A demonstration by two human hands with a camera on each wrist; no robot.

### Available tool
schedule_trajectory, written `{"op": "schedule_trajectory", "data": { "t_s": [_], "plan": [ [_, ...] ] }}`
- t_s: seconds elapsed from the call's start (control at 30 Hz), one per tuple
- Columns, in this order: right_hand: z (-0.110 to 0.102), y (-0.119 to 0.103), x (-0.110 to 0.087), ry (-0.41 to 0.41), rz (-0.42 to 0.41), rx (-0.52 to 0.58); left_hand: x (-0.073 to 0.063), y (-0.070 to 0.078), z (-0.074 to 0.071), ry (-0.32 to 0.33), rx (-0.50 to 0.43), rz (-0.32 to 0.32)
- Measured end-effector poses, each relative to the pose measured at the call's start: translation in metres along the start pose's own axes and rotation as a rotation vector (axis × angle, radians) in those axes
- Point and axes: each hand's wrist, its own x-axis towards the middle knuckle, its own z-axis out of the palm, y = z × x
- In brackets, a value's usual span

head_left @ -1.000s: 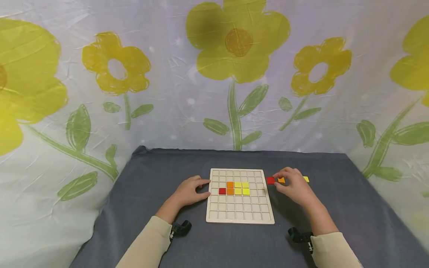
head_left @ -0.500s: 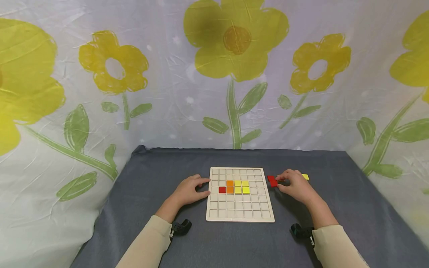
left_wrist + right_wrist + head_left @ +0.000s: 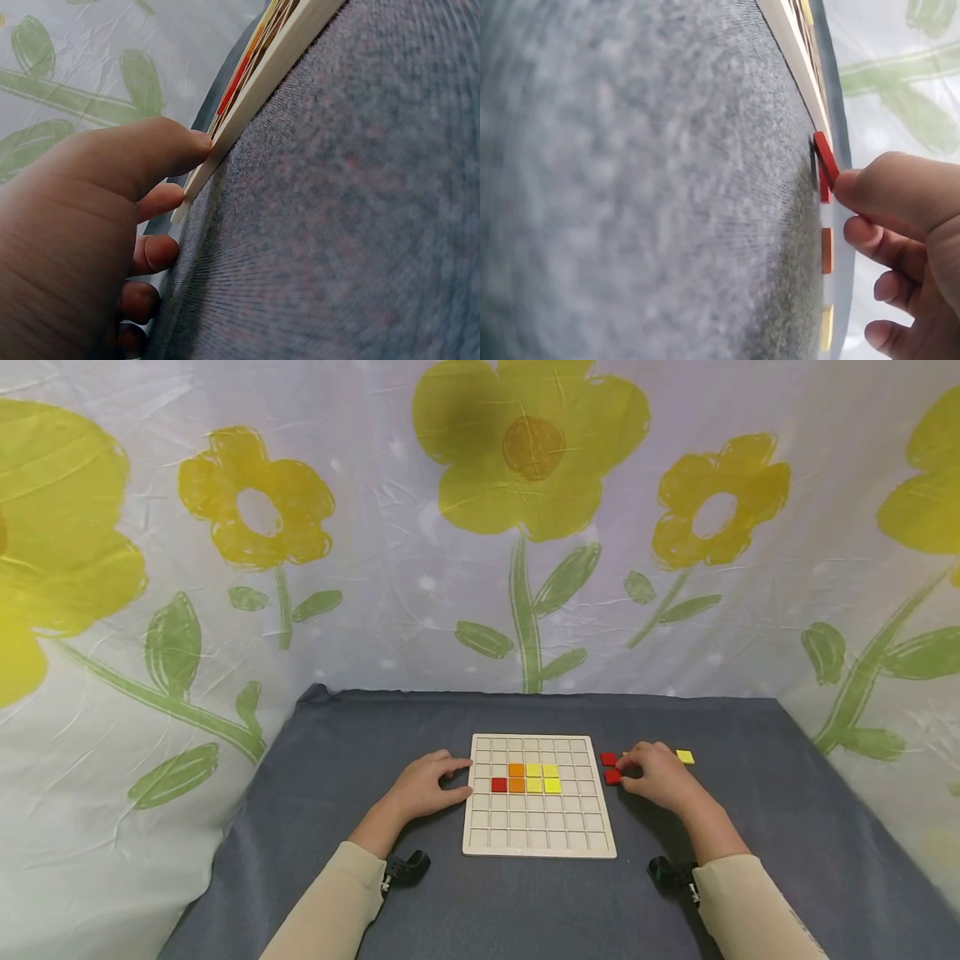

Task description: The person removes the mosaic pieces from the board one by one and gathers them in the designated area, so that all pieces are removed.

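Note:
A square wooden grid board (image 3: 540, 839) lies on the dark cloth with several red, orange and yellow tiles set in its cells. My left hand (image 3: 423, 787) rests at the board's left edge, thumb and index fingertips touching the rim. Right of the board, my right hand (image 3: 660, 777) pinches a red tile (image 3: 612, 777) between thumb and finger. The right wrist view shows that red tile (image 3: 825, 159) tilted and raised off the cloth. Just behind it another red tile (image 3: 608, 759) lies flat.
An orange tile (image 3: 826, 251) is mostly hidden behind my right hand in the head view. Farther right lies a yellow tile (image 3: 685, 757). A flower-printed curtain (image 3: 390, 568) stands behind the table and along both sides.
My right hand has picked up a red tile and brought it slightly toward me, uncovering another red tile at the same spot. My left hand stays at the board's edge.

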Motion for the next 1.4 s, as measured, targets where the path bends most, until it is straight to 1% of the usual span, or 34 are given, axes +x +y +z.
{"op": "schedule_trajectory", "data": {
  "t_s": [0.3,0.47,0.67,0.87,1.07,1.27,1.4],
  "plan": [
    [0.002,-0.004,0.003,-0.007,-0.008,-0.096,0.000,0.000,-0.001,0.010,0.002,-0.003],
    [-0.004,-0.006,0.003,-0.002,-0.025,-0.099,0.001,-0.002,-0.001,0.007,0.005,-0.005],
    [-0.020,-0.013,0.003,0.063,-0.074,-0.026,0.000,-0.002,-0.003,0.012,-0.002,-0.004],
    [-0.032,-0.025,0.001,0.079,-0.063,0.075,0.001,-0.004,-0.003,0.010,-0.001,0.002],
    [-0.030,-0.041,0.002,0.125,-0.090,0.123,0.000,-0.002,-0.002,-0.003,-0.010,-0.002],
    [-0.027,-0.058,0.002,0.134,-0.127,0.183,0.000,-0.001,0.000,0.003,-0.010,0.002],
    [-0.024,-0.068,0.005,0.140,-0.155,0.195,0.000,-0.002,0.001,-0.001,-0.007,0.002]
  ]
}}
